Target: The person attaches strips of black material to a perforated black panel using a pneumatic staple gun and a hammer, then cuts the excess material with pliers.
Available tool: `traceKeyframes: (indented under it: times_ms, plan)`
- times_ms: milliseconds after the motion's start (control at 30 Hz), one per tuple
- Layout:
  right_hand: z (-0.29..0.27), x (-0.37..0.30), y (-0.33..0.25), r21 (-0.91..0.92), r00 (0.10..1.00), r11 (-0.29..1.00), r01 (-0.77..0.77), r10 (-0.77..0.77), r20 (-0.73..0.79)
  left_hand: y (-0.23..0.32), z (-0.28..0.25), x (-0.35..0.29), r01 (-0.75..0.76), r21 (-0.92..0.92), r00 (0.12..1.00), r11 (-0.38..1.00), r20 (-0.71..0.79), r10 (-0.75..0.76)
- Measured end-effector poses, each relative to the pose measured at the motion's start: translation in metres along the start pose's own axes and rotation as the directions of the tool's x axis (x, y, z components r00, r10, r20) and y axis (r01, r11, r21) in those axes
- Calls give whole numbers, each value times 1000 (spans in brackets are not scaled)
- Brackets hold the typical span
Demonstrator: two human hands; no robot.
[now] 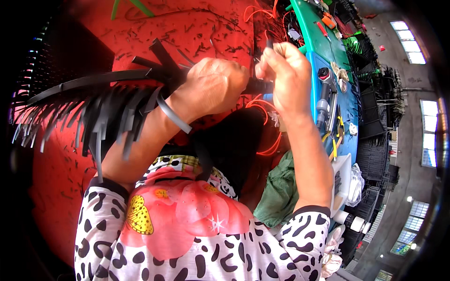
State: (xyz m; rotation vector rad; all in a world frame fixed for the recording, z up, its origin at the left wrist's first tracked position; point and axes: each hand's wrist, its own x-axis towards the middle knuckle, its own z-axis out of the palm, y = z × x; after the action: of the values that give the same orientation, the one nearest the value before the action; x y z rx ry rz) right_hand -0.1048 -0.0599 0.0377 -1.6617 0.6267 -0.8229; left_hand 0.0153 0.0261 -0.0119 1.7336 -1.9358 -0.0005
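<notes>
Illumination: bright; window panes [429, 143] glare white at right.
Fisheye curvature bows the green tabletop [313, 22]; corners darken to black; left-rim detail blurs.

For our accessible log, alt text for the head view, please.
A person's left hand grips a black bundle, black fringe hanging beside it; the right hand, close by, seems to pinch a dark piece. Beneath is a scrap-strewn red surface; tools lie on a blue table at right.
</notes>
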Motion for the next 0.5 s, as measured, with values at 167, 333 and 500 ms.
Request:
traceKeyframes:
  times_ms: [167, 333, 500]
  plan:
    - [-4, 34, 29, -173, 991, 977, 126, -118, 57, -1, 3, -5, -26, 0, 999, 1000, -46, 26]
    - [-8, 56, 58, -494, 981, 849, 188, -143, 129, 0, 3, -5, -45, 16, 997, 999, -57, 46]
    - [-8, 63, 64, -605, 922, 795, 35, 207, 326, 3, 0, -6, -23, 49, 999, 999, -39, 25]
